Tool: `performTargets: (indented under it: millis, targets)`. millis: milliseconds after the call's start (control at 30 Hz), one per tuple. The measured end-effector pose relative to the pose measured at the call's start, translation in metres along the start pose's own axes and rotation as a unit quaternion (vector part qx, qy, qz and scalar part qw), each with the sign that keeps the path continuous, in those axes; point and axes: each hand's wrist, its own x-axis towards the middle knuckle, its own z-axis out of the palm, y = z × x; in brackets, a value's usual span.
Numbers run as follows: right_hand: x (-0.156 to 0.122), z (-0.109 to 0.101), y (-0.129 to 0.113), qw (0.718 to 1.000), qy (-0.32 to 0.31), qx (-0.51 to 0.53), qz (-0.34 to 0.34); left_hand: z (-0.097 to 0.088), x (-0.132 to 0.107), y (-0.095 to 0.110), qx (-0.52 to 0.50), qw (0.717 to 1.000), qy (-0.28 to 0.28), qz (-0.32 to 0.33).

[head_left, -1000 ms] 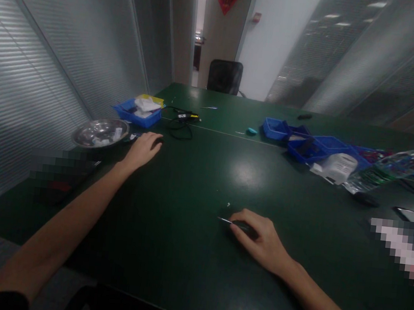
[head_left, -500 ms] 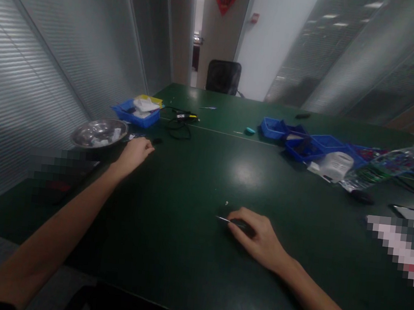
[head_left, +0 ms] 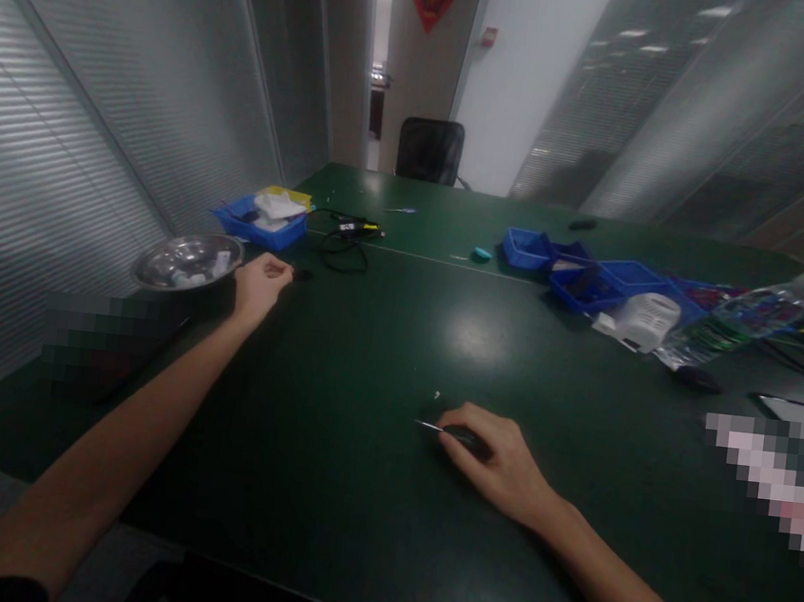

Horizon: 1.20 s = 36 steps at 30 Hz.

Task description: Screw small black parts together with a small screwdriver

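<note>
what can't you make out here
Head view:
- Left hand: curled fingers hide whatever it may hold.
- Tool in right hand: only the thin tip shows, fingers cover the rest.
- Bowl contents: too small and blurred.
- Speck by the tool: too small to tell.

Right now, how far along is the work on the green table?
Done: nothing clearly; a white speck lies on the table. In hand: the right hand pinches a thin metal tool flat on it; the left hand is curled beside the metal bowl, contents unclear. Left: a small dark piece lies just past that hand.
</note>
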Motion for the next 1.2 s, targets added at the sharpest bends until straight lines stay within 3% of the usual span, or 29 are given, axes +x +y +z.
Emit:
performTargets:
  millis: [133, 400, 800, 1200]
  targets:
    - [-0.001, 0.000, 0.000, 1.000, -0.003, 0.005, 0.007, 0.001, 0.003, -0.002, 0.015, 1.000, 0.010, 0.023]
    - [0.001, 0.001, -0.002, 1.000, 0.004, 0.003, 0.007, 0.003, 0.010, -0.004, 0.063, 0.995, -0.034, 0.064]
    - [0.000, 0.002, -0.001, 1.000, -0.004, 0.006, 0.023, 0.009, 0.016, -0.009, 0.110, 0.992, -0.062, 0.015]
    - [0.000, 0.001, 0.001, 1.000, -0.011, 0.004, 0.025, 0.010, 0.017, -0.010, 0.100, 0.991, -0.086, 0.005]
